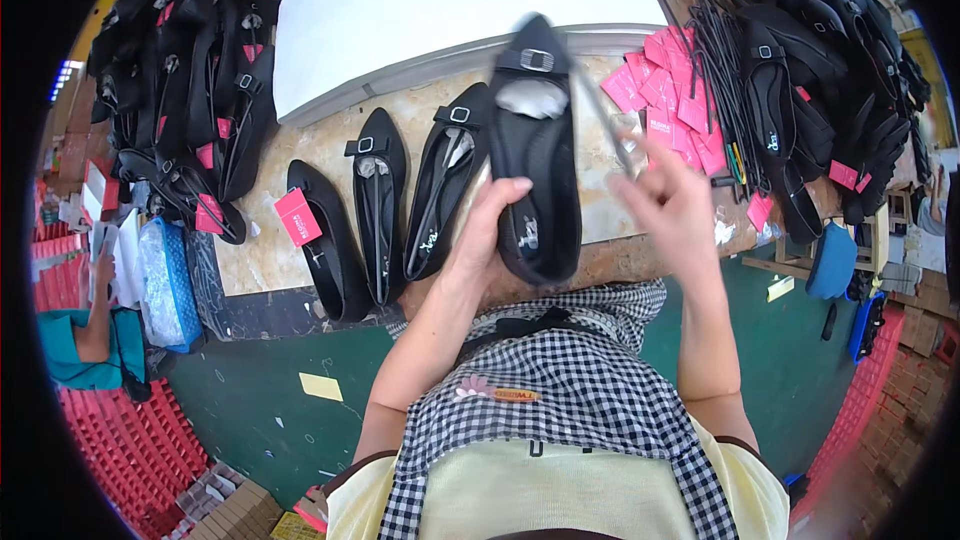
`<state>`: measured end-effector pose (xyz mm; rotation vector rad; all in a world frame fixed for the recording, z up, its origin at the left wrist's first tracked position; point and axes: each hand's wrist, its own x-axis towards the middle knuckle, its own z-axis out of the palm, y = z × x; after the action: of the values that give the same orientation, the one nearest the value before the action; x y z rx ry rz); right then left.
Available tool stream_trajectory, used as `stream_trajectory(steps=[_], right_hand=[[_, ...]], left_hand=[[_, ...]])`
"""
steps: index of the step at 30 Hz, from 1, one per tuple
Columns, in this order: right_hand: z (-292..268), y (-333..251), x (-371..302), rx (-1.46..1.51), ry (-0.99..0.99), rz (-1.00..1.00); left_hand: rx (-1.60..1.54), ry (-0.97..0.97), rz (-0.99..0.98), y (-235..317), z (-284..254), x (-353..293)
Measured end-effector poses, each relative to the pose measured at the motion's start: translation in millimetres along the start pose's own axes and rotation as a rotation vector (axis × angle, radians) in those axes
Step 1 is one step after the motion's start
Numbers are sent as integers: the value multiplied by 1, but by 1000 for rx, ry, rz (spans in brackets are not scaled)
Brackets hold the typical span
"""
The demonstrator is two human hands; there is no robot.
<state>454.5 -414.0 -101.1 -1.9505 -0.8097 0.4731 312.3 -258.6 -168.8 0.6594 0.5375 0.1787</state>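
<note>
My left hand [478, 235] grips a black pointed flat shoe [552, 210] by its side, thumb over the rim, holding it up above the table's front edge. White paper [532, 98] fills its toe, and a bow with a square buckle trims the front. To the right of this shoe, my right hand [672, 202] pinches a thin dark rod [603, 115], blurred by motion. Left of the held shoe, three more black flats lie on the table: a shoe with a pink tag [330, 245], a middle shoe [378, 135] and a right-hand shoe [463, 100], the latter two with rods inside.
Black shoes are heaped at the far left [190, 80] and far right [800, 50]. Pink tags [665, 90] lie beside a bundle of thin black rods [712, 50]. A white board [430, 15] spans the table's back. Another person's arm [95, 330] shows at the left.
</note>
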Motion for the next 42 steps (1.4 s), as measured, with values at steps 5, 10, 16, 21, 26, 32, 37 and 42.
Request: stream_trajectory(steps=[5,10,16,21,26,32,37,42], right_hand=[[22,-40,-16,40,-170,61],[32,-39,-9,104,-247,117],[59,-33,-3,-130,109,-202],[76,-19,-4,-432,115,-318],[27,6,-12,50,-171,12],[9,48,-3,-122,34,269],[72,71,-2,-231,-145,-116],[101,86,-8,-362,-63,-255]], left_hand=[[310,254,400,6,-11,4],[442,259,485,-2,-6,-4],[551,281,568,-24,7,-6],[416,315,487,-38,11,1],[963,234,405,-3,10,-25],[1897,597,304,39,-36,-54],[1810,487,396,40,-53,-52],[1264,355,678,108,-53,-150]])
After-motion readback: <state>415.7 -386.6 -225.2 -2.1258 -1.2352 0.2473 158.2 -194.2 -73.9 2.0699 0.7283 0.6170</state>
